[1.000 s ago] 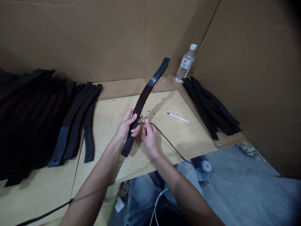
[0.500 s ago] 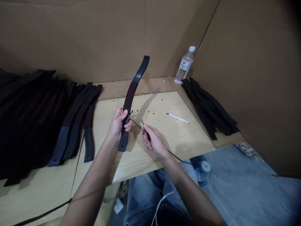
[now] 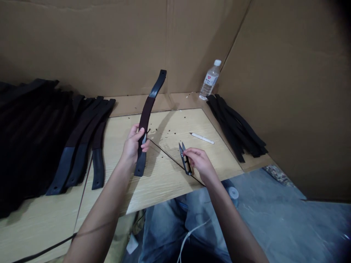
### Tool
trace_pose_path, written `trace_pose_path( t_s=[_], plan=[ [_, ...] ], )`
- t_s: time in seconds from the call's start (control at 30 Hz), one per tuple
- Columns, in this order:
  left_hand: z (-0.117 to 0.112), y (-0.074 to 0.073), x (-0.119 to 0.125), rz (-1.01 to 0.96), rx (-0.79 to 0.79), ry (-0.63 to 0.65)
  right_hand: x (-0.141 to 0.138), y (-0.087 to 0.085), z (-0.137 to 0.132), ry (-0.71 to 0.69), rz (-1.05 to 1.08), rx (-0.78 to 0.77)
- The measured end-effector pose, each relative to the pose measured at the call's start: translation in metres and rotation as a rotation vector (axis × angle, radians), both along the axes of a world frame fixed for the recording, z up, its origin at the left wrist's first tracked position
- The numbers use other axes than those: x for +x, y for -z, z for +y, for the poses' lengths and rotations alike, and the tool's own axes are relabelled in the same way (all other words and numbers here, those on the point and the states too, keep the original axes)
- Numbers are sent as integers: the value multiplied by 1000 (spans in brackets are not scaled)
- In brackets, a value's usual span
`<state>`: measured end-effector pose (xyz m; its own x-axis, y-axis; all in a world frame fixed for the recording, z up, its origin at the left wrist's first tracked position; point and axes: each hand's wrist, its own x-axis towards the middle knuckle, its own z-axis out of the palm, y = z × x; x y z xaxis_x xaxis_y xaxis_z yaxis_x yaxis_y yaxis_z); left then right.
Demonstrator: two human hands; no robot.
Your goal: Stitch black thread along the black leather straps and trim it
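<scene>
My left hand (image 3: 133,143) grips a long curved dark strap (image 3: 147,109) near its lower third and holds it upright over the wooden table (image 3: 170,182); a needle glints at my thumb. A black thread (image 3: 164,155) runs from the strap down to the right, off the table edge. My right hand (image 3: 199,162) rests on the table with its fingers on small black thread snips (image 3: 185,160), whose blades point away from me.
A big pile of similar dark straps (image 3: 55,131) lies at the left, a smaller black pile (image 3: 236,128) at the right. A white pen (image 3: 202,138) lies behind the snips. A water bottle (image 3: 210,79) stands by the cardboard walls. A second bottle (image 3: 233,192) is on the floor.
My right hand has left the strap, moved right and down along the thread, and now touches the snips on the table. The strap has swung more upright and shifted left.
</scene>
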<state>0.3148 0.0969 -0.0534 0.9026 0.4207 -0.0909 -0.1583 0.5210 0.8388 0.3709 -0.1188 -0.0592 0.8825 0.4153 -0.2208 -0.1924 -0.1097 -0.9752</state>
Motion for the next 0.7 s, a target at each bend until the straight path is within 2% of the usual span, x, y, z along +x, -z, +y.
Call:
trace_pose_path(
  t_s=[0.13,0.27,0.33,0.43,0.7],
  plan=[
    [0,2,1,6,11,7,-1,10,0,-137,81,-73],
    [0,2,2,3,16,4,4,31,2,-212,-54,-197],
    [0,2,2,7,17,6,7,38,3,-208,-129,-286],
    [-2,1,2,16,27,10,8,39,4,-176,-162,-371],
    [-6,0,0,36,15,14,7,38,8,-102,-252,-456]
  ],
)
